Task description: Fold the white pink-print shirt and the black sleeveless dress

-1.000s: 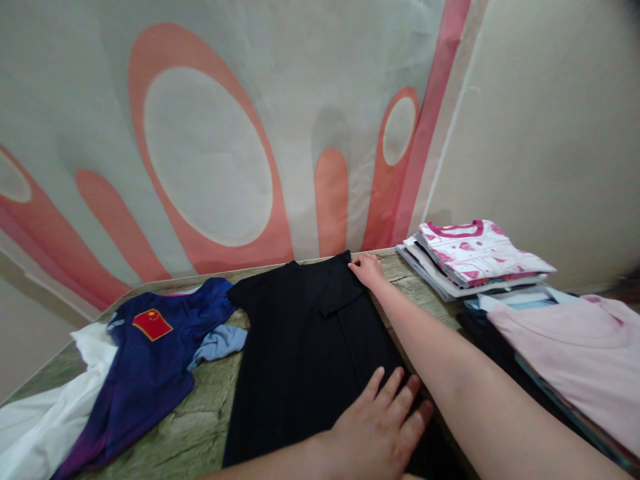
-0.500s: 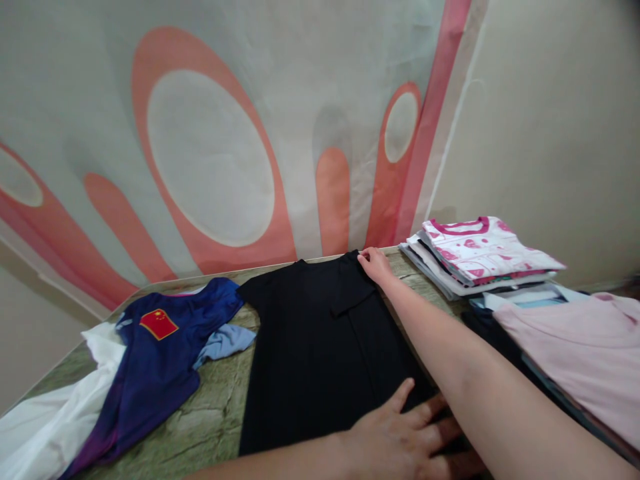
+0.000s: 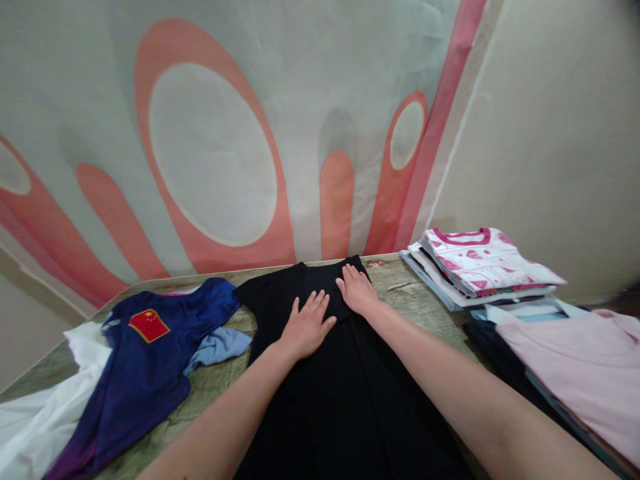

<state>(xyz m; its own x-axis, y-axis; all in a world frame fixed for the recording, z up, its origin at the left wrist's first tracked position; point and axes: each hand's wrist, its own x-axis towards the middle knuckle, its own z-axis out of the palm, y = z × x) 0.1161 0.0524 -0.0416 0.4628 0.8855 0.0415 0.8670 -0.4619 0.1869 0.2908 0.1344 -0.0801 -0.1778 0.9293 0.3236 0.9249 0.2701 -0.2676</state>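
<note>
A black T-shirt (image 3: 310,407) lies spread on the table in front of me, its right side and sleeve folded inward over the body. Flat on its upper middle rests my left hand (image 3: 309,325), fingers stretched out. My right hand (image 3: 357,289) lies on the folded sleeve near the shirt's top right corner, also with straight fingers. Neither hand grips the cloth. The left sleeve still points outward to the left, and the lower end of the shirt runs out of view at the bottom.
On the left lie a dark blue shirt (image 3: 150,380) with a red flag patch, a white garment (image 3: 55,413) and a light blue cloth (image 3: 220,348). Folded pink-and-white clothes (image 3: 490,260) top a stack at right, beside a pile under a pink shirt (image 3: 575,353). A wall stands behind the table (image 3: 215,393).
My left hand has moved up from the lower right of the shirt to its upper middle. My right hand has let go of the shoulder corner and now lies flat on the sleeve.
</note>
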